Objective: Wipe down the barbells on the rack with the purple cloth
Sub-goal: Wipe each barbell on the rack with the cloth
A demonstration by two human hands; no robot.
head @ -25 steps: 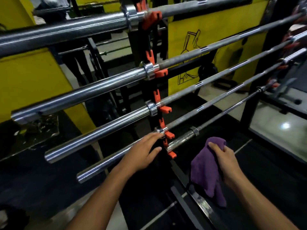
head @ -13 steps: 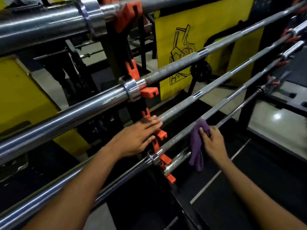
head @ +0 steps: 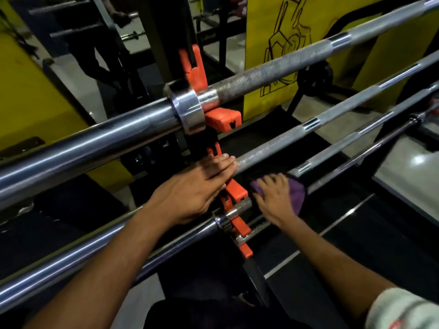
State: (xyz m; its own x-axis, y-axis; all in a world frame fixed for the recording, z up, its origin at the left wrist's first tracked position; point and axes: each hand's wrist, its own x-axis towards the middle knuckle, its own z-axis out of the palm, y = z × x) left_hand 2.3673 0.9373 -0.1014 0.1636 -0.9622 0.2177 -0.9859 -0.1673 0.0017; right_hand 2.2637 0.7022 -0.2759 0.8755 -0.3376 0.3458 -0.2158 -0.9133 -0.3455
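Barbells [head: 273, 70] lie stacked on the rack's orange hooks [head: 223, 119]. The left hand [head: 192, 188], fingers straight and together, rests on a middle bar by the upright. Just right of it, the right hand [head: 273, 198] presses the purple cloth [head: 297, 195] around a lower bar, fingers curled over it.

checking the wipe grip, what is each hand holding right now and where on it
The right hand grips the purple cloth, bunched under its palm. The left hand holds nothing; its straight fingers rest on a barbell.
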